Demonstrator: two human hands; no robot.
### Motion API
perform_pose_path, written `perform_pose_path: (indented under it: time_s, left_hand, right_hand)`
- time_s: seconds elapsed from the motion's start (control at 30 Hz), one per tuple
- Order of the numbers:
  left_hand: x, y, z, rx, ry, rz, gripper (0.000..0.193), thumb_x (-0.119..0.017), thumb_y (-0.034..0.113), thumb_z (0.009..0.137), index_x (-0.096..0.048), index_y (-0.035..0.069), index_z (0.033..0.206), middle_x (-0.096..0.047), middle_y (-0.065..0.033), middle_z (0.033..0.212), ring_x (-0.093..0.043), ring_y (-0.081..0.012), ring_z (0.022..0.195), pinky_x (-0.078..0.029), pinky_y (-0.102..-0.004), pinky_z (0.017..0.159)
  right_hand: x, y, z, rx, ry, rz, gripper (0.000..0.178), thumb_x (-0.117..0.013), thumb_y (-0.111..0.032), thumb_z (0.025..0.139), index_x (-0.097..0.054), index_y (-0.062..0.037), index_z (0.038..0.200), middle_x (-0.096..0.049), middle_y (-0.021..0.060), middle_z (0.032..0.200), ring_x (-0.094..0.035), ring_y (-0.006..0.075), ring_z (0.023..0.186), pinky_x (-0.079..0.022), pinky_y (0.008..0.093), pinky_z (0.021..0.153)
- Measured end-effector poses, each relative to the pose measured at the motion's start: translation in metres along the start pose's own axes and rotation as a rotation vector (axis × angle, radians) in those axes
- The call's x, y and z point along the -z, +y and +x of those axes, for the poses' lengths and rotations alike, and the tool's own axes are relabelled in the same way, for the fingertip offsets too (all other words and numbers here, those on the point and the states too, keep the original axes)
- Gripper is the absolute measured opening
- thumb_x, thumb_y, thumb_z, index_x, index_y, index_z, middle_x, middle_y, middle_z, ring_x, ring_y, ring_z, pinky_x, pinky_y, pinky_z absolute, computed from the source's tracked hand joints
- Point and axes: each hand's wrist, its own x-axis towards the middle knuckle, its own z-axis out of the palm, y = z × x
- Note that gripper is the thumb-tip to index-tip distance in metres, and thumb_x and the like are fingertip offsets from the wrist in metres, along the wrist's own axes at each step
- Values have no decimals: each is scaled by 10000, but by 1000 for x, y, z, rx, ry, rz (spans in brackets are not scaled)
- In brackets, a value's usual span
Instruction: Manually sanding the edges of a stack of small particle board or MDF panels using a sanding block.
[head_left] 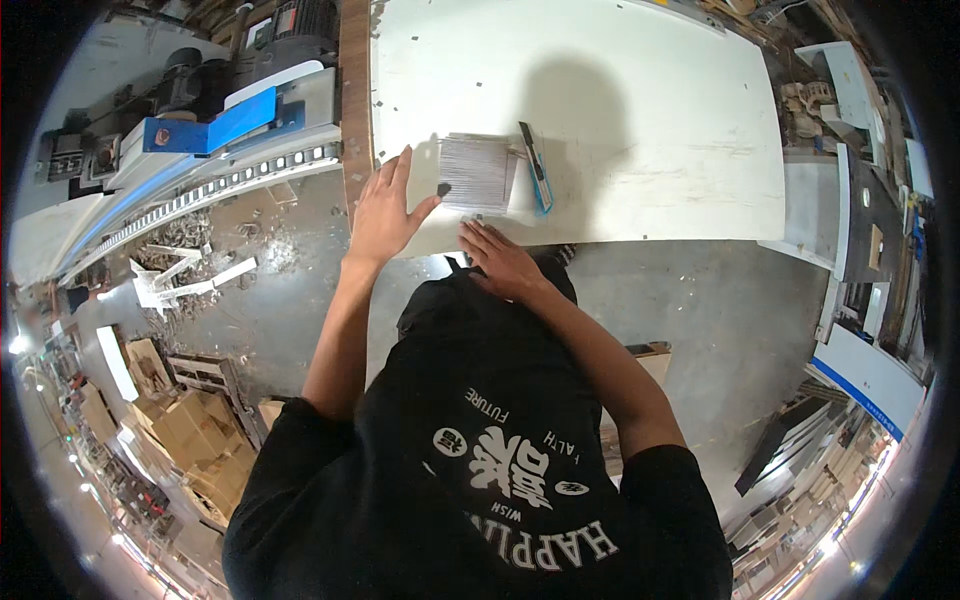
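On the pale board [680,190] lies a square block of thin grey strips [474,172], lined up side by side. My left hand [383,215] rests to the left of the strips, fingers stretched out and thumb pointing toward a small dark chip [444,189] at their left side. Just below the strips, at the board's near edge, is my right hand [503,262]. Its fingers are extended with nothing seen in them, though its underside is hidden. A box cutter [537,165] with a black and blue body lies right of the strips.
Small dark scraps dot the board's left part. A machine with a blue bracket [210,133] and a slotted rail [200,190] stands to the left. Cardboard boxes [200,440] are behind on the left. Grey panels [865,215] stand at the right.
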Motion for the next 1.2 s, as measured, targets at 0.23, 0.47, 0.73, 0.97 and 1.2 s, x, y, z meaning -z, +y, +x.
perform_pose_path:
  time_s: [0.23, 0.47, 0.73, 0.97, 1.2]
  left_hand:
    - [-5, 7, 13, 19, -10, 24, 900, -775, 469, 978, -405, -9, 1644, -588, -288, 1488, -580, -470, 1353, -477, -532, 1142]
    - [-23, 27, 22, -22, -44, -13, 874, -799, 403, 957, -432, -51, 1608, -622, -267, 1428, -603, -449, 1311, -495, -518, 1114]
    - [-27, 40, 17, -18, -86, -37, 861, -795, 395, 965, -437, -64, 1599, -619, -288, 1425, -600, -456, 1318, -489, -515, 1127]
    - [-24, 30, 10, 19, -60, -14, 841, -787, 399, 974, -448, -53, 1596, -613, -290, 1446, -598, -451, 1336, -491, -514, 1132]
    - [-23, 35, 4, 78, 34, -18, 744, -784, 368, 978, -518, -26, 1550, -643, -255, 1418, -631, -422, 1303, -516, -500, 1092]
  right_hand:
    - [3, -1, 4, -61, -164, 199, 638, -697, -344, 999, -540, -56, 1545, -480, 201, 1651, -469, 369, 1529, -348, 497, 1302]
    - [-2, 10, -14, -121, 113, 108, 531, -715, -335, 974, -627, -64, 1422, -505, 215, 1622, -601, 386, 1384, -492, 515, 1158]
    - [7, -3, 15, -184, -196, 155, 363, -723, -312, 953, -678, -68, 1218, -580, 205, 1550, -716, 401, 1165, -574, 541, 1003]
    - [-1, 1, -3, -298, 80, 235, 230, -718, -309, 958, -705, -119, 1088, -760, 135, 1137, -743, 382, 1027, -576, 552, 885]
    - [28, 31, -15, -647, 558, -36, 517, -790, -279, 934, -599, -58, 1361, -573, 230, 1402, -643, 410, 1204, -524, 513, 1010]
